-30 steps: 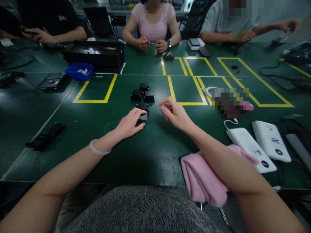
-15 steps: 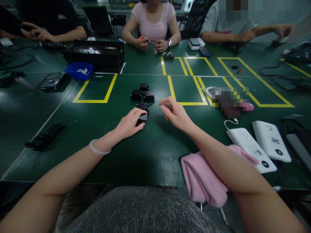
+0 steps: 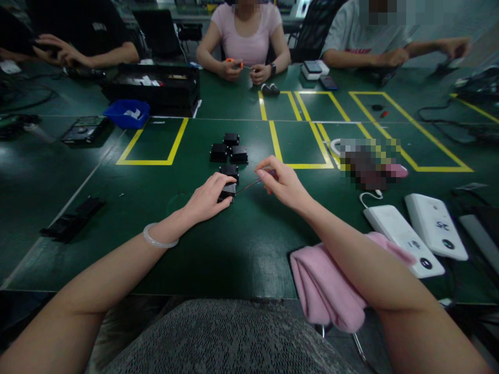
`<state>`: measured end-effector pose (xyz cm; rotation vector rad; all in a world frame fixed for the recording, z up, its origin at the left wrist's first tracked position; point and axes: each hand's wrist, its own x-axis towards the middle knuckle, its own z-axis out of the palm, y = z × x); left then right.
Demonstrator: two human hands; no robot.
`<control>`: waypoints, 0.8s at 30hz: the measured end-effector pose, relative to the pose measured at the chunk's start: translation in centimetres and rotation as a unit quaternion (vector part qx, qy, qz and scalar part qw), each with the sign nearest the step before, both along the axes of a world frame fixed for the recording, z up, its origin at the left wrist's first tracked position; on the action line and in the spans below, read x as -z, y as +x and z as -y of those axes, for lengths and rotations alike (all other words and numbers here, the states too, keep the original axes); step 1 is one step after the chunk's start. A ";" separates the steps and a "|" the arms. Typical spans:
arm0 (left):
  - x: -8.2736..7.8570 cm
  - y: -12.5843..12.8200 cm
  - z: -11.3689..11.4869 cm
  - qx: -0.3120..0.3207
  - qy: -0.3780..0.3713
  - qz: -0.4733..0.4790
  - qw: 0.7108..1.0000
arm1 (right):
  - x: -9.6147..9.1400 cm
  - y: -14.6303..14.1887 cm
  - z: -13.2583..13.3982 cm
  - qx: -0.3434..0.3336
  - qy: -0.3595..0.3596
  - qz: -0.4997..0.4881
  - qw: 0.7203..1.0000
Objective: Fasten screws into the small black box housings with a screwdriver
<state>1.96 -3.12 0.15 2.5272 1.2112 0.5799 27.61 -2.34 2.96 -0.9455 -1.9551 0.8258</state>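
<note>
My left hand (image 3: 210, 199) is closed around a small black box-shaped part (image 3: 228, 191) lying on the green table, thumb at its near side and fingers over its far side. In my right hand (image 3: 279, 181) is a screwdriver (image 3: 249, 186), pinched by the handle, which the fingers mostly cover. Its thin metal shaft slants down to the left, and the tip meets the right side of the held part. Just beyond my left fingers sits another black part (image 3: 229, 172). Farther off stand more of the same kind, a black box-shaped part (image 3: 231, 138) among them.
A pink cloth (image 3: 327, 283) hangs over the table edge under my right forearm, beside white power banks (image 3: 403, 239). Black brackets (image 3: 74, 218) lie at left. A blue tray (image 3: 128, 114) and a black crate (image 3: 156, 96) stand farther back. People sit across the table (image 3: 249, 259).
Both my hands keep nearly the same place, with the screwdriver tip still at the held part. Across the table, a person's hands holding an orange-handled tool have turned slightly.
</note>
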 end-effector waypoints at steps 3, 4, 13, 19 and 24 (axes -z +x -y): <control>0.0 0.0 0.0 0.001 0.002 -0.001 1.000 | -0.1 0.0 0.0 0.012 0.004 0.013 1.000; 0.0 0.0 0.0 0.002 0.002 -0.001 1.000 | -0.2 0.0 0.1 0.013 0.009 0.014 1.000; -0.2 0.0 0.0 0.004 -0.003 -0.006 1.000 | -0.1 -0.2 0.1 0.008 0.019 -0.004 1.000; -0.2 0.0 0.1 0.001 -0.002 -0.009 1.000 | -0.2 -0.1 0.2 0.006 0.011 0.001 1.000; 0.0 0.0 0.0 0.005 0.004 -0.006 1.000 | -0.3 -0.2 0.3 0.004 0.030 -0.011 0.999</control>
